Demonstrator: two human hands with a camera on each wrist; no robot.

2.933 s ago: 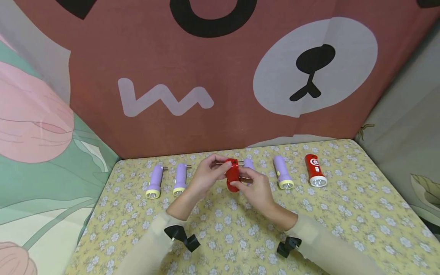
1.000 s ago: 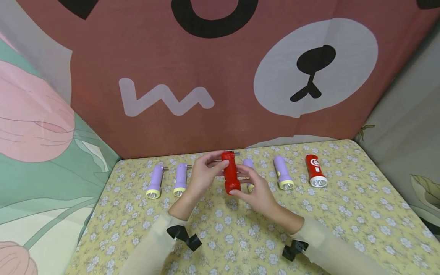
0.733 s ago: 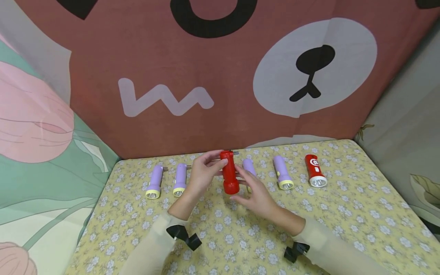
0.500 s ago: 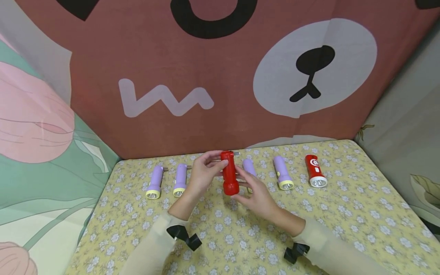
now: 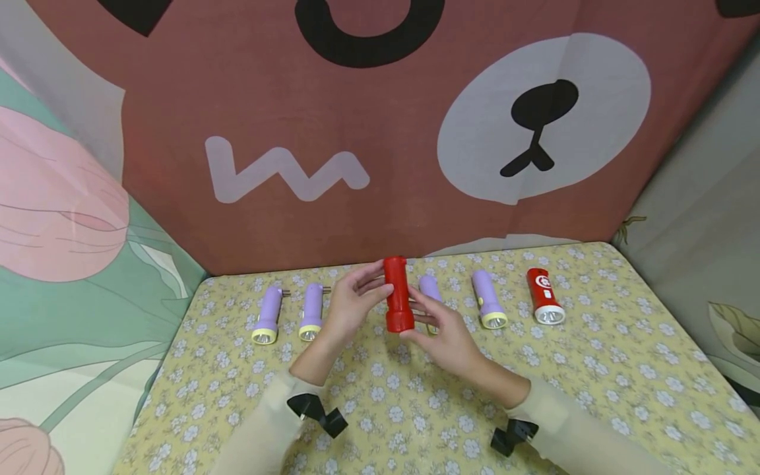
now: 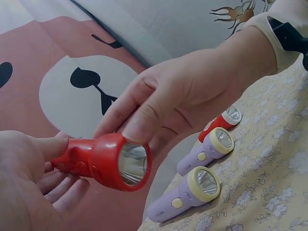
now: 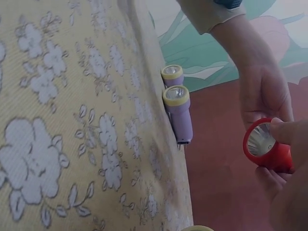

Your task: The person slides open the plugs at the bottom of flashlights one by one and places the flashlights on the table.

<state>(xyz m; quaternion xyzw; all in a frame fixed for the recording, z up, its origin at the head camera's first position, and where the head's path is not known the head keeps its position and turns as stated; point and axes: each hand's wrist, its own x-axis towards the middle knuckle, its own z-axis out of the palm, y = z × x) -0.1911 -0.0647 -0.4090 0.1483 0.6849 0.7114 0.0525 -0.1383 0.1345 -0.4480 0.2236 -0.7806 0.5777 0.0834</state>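
Observation:
A red flashlight (image 5: 396, 303) is held above the table in both hands, lens end toward me. My left hand (image 5: 350, 305) grips its body near the tail, the thumb on one side and the fingers behind. My right hand (image 5: 446, 335) holds the lens end. In the left wrist view its thumb lies at the rim of the red head (image 6: 108, 159), with the fingers on the far side. The silvery reflector (image 7: 260, 140) shows in the right wrist view. Behind my right hand, a purple flashlight (image 5: 429, 287) is partly hidden.
Purple flashlights with yellow rims, the far-left one (image 5: 270, 310), its neighbour (image 5: 312, 307) and one right of my hands (image 5: 486, 293), lie in a row. Both left ones have prongs out. A red flashlight with a white rim (image 5: 541, 290) lies farther right on the floral tablecloth (image 5: 392, 409).
The red flashlight has gone from a tilted pose to nearly lengthwise, turning slightly since. Metal prongs that stuck out right at its tail no longer show. My right hand shifted toward its lens end.

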